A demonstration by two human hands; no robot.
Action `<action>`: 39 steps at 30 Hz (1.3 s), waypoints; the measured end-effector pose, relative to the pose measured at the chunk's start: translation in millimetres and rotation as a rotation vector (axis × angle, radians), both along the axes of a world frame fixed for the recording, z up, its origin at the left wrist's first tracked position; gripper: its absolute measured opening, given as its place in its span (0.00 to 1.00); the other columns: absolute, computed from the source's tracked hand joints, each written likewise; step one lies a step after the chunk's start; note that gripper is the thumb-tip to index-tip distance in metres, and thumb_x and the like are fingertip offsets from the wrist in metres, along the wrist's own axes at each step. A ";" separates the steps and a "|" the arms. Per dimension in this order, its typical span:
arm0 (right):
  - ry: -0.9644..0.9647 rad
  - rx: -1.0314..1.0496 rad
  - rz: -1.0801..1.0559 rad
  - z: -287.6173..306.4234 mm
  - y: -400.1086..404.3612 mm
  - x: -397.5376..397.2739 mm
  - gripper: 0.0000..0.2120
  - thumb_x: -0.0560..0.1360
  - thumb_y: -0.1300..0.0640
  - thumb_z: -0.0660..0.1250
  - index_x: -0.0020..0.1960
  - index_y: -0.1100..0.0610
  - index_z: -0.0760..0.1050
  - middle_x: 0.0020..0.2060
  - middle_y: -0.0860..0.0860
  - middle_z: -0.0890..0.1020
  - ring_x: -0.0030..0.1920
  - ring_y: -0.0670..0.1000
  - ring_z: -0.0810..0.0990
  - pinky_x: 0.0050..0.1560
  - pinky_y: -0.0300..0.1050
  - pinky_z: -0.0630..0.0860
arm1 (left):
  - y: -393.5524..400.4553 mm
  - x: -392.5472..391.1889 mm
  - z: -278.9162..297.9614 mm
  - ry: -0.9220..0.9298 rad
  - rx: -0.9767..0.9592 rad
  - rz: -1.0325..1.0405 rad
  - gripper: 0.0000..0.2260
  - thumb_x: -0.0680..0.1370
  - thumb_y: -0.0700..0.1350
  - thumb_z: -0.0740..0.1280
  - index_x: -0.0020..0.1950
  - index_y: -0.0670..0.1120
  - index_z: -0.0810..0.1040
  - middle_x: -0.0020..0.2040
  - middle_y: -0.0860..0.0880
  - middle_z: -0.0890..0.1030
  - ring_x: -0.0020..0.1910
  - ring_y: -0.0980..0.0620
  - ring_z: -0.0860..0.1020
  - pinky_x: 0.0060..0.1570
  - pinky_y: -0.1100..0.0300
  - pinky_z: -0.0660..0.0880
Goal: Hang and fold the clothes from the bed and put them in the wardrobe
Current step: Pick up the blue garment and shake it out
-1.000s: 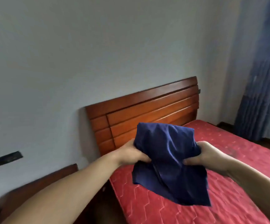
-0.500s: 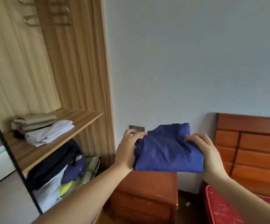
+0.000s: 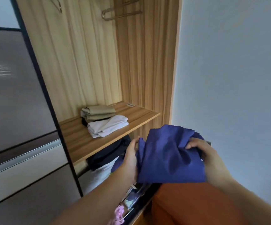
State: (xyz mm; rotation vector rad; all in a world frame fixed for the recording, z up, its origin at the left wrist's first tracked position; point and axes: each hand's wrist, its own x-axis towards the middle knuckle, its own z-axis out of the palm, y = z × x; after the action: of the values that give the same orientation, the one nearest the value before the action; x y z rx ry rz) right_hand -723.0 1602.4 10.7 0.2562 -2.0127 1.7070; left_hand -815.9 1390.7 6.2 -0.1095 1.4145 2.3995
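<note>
Two hands grip folded blue garment (image 3: pixel 168 156): left hand (image 3: pixel 131 158) and right hand (image 3: pixel 204 156) at its ends, long axis left-right. Wardrobe shelf (image 3: pixel 76 140) lies far-left, nearer left hand.

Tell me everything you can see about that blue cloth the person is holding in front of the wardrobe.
The blue cloth is a dark navy, thin-looking woven fabric, folded into a rough, rumpled bundle with soft creases and a loose upper corner. It is held up in the air in front of the open wardrobe, below and right of the wooden shelf. The left hand grips its left edge and the right hand pinches its upper right part. What garment it is cannot be told.
</note>
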 end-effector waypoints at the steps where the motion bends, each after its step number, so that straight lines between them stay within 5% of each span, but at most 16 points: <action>1: -0.017 0.015 0.032 1.3 0.3 -15.6 0.09 0.67 0.72 0.66 0.44 0.63 0.78 0.48 0.50 0.82 0.53 0.51 0.78 0.58 0.45 0.71 | 1.4 -2.6 3.5 -0.055 0.006 -0.006 0.16 0.79 0.57 0.64 0.46 0.44 0.80 0.43 0.51 0.85 0.44 0.55 0.84 0.42 0.65 0.80; 3: -0.025 0.057 0.092 -2.3 3.5 -54.0 0.10 0.67 0.76 0.65 0.44 0.65 0.77 0.51 0.59 0.81 0.56 0.59 0.78 0.60 0.53 0.70 | -1.6 -5.3 13.1 -0.037 0.019 -0.057 0.20 0.74 0.61 0.68 0.49 0.46 0.86 0.54 0.47 0.84 0.52 0.49 0.84 0.44 0.59 0.81; 6: -0.039 0.080 0.190 -2.2 -3.6 -100.6 0.12 0.68 0.80 0.61 0.44 0.67 0.77 0.51 0.65 0.79 0.56 0.62 0.77 0.62 0.57 0.69 | -7.2 -26.4 14.8 -0.003 -0.124 -0.029 0.15 0.71 0.54 0.74 0.52 0.46 0.86 0.53 0.44 0.85 0.52 0.47 0.84 0.42 0.60 0.79; 10: -0.125 -0.003 0.329 0.8 -31.9 -150.7 0.15 0.69 0.81 0.60 0.50 0.67 0.75 0.52 0.61 0.79 0.52 0.49 0.79 0.56 0.38 0.72 | -24.8 -58.4 12.2 -0.078 -0.194 0.157 0.11 0.71 0.42 0.74 0.53 0.41 0.83 0.47 0.42 0.86 0.44 0.45 0.84 0.37 0.61 0.77; 12: -0.183 -0.215 0.351 2.3 -46.5 -178.2 0.17 0.73 0.79 0.59 0.53 0.62 0.75 0.49 0.54 0.80 0.46 0.44 0.80 0.49 0.35 0.74 | -35.7 -75.2 9.2 -0.101 -0.167 0.216 0.09 0.73 0.41 0.71 0.52 0.42 0.83 0.46 0.43 0.86 0.41 0.45 0.85 0.34 0.61 0.77; 16: -0.637 -0.817 0.312 -11.6 -77.2 -240.4 0.08 0.78 0.49 0.62 0.48 0.51 0.78 0.34 0.51 0.81 0.34 0.52 0.79 0.38 0.44 0.74 | -59.2 -122.1 -5.0 -0.112 -0.074 0.287 0.13 0.73 0.40 0.70 0.57 0.43 0.82 0.48 0.43 0.86 0.41 0.45 0.85 0.37 0.58 0.78; 20: -0.816 -0.786 0.504 -27.5 -106.3 -294.4 0.25 0.73 0.35 0.62 0.45 0.54 0.85 0.37 0.54 0.85 0.38 0.52 0.85 0.33 0.43 0.80 | -80.7 -180.2 -21.7 -0.117 -0.102 0.259 0.13 0.74 0.40 0.70 0.58 0.44 0.81 0.47 0.45 0.86 0.41 0.48 0.85 0.38 0.59 0.77; 24: -0.849 -0.656 0.418 -27.0 -123.5 -355.1 0.23 0.71 0.39 0.65 0.54 0.56 0.82 0.45 0.52 0.86 0.51 0.50 0.83 0.44 0.45 0.76 | -101.0 -233.2 -20.6 -0.133 -0.197 0.204 0.09 0.73 0.40 0.70 0.53 0.46 0.82 0.44 0.45 0.86 0.39 0.48 0.85 0.36 0.60 0.77; 28: -0.845 -0.484 0.346 -24.1 -141.7 -408.1 0.26 0.63 0.50 0.75 0.59 0.57 0.79 0.51 0.58 0.85 0.50 0.59 0.84 0.47 0.51 0.77 | -123.1 -299.8 -4.3 -0.069 -0.346 0.143 0.08 0.75 0.43 0.69 0.54 0.48 0.81 0.43 0.48 0.86 0.40 0.49 0.84 0.38 0.58 0.75; 31: -0.717 -0.573 0.248 -31.3 -155.3 -441.7 0.17 0.68 0.59 0.75 0.56 0.53 0.79 0.50 0.56 0.85 0.48 0.58 0.84 0.45 0.55 0.81 | -136.8 -350.1 18.1 -0.046 -0.518 0.093 0.08 0.74 0.49 0.70 0.52 0.50 0.82 0.42 0.50 0.86 0.45 0.48 0.83 0.44 0.54 0.74; 34: -0.674 -0.698 0.209 -40.8 -169.3 -460.5 0.16 0.70 0.61 0.74 0.57 0.52 0.78 0.47 0.53 0.85 0.42 0.54 0.84 0.30 0.45 0.78 | -139.0 -403.9 42.8 0.058 -0.819 0.044 0.12 0.71 0.47 0.67 0.51 0.44 0.82 0.48 0.46 0.84 0.48 0.46 0.81 0.52 0.52 0.73; 37: -0.700 -0.782 0.283 -48.6 -180.0 -482.1 0.19 0.70 0.61 0.75 0.59 0.51 0.77 0.50 0.51 0.85 0.45 0.53 0.85 0.33 0.44 0.80 | -128.5 -458.1 58.9 0.178 -1.119 -0.094 0.03 0.68 0.41 0.61 0.39 0.43 0.72 0.41 0.44 0.76 0.39 0.46 0.73 0.42 0.54 0.68; 39: -0.732 -0.862 0.318 -56.8 -185.4 -500.8 0.18 0.71 0.62 0.74 0.57 0.48 0.78 0.49 0.49 0.86 0.47 0.53 0.85 0.39 0.49 0.82 | -123.6 -493.6 55.7 0.219 -1.234 -0.196 0.06 0.67 0.41 0.61 0.43 0.47 0.73 0.45 0.44 0.78 0.43 0.44 0.75 0.46 0.53 0.71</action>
State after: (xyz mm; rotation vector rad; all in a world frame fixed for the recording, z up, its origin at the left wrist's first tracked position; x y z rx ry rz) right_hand -1223.8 1417.0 -46.1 -0.4250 -1.4484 2.9998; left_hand -1309.5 1267.1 61.9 -0.0013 2.6270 1.1006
